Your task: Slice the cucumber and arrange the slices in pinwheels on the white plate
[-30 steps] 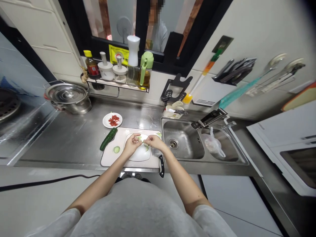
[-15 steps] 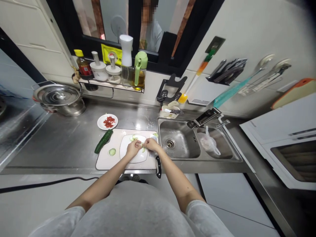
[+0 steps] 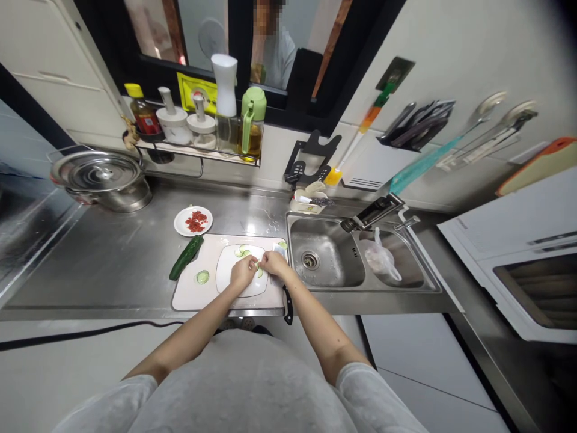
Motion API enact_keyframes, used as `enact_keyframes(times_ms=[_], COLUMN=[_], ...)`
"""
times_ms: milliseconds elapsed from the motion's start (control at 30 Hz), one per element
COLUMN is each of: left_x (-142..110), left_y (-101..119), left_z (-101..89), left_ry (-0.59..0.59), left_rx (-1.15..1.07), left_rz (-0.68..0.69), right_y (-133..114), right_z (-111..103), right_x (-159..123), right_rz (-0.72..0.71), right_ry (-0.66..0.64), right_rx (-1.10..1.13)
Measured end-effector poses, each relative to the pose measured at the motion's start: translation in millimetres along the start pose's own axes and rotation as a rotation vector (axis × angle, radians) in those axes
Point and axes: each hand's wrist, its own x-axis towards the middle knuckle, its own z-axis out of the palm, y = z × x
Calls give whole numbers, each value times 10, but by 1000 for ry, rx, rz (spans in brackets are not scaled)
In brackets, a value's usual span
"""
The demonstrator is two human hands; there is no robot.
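Observation:
My left hand (image 3: 243, 272) and my right hand (image 3: 274, 264) meet over a white square plate (image 3: 232, 287). Fingers of both are pinched together on a thin cucumber slice (image 3: 257, 264), partly hidden by the fingertips. Other cucumber slices (image 3: 243, 251) lie spread along the plate's far side. Under the plate is a pale cutting board (image 3: 192, 299). A cucumber end piece (image 3: 202, 276) rests on its left part, and a dark green cucumber (image 3: 186, 257) leans over its left edge. Beside my right wrist, a knife (image 3: 288, 305) shows its black handle past the board's front edge.
Behind the board stands a small round plate (image 3: 180, 228) of chopped red bits. A double sink (image 3: 333, 282) is to the right, with a plastic bag (image 3: 381, 258) in one basin. At far left sits a lidded steel pot (image 3: 130, 198). Seasoning bottles line a wall rack (image 3: 198, 153).
The view has shifted slightly, so the counter things appear a little further left. Both hands stay over the plate, fingers still pinched together, with only small finger movement.

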Motion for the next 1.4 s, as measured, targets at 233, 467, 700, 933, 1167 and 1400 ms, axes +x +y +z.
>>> enact_keyframes(times_ms=[233, 467, 700, 933, 1167, 1400], left_x=[-5, -16, -16, -32, -11, -8], left_y=[49, 60, 28, 48, 22, 22], left_z=[5, 13, 31, 42, 71, 97], left_ry=[-6, -21, 15, 35, 14, 11], left_rx=[101, 160, 202, 193, 220, 253], left_rz=[37, 81, 107, 108, 93, 73], right_y=[-11, -9, 14, 128, 226, 218], right_z=[-5, 34, 67, 44, 48, 96], right_x=[-12, -24, -34, -81, -200, -240], right_rz=[20, 29, 45, 32, 78, 101], right_ry=[7, 14, 30, 110, 114, 88], right_rx=[-60, -92, -100, 12, 38, 24])
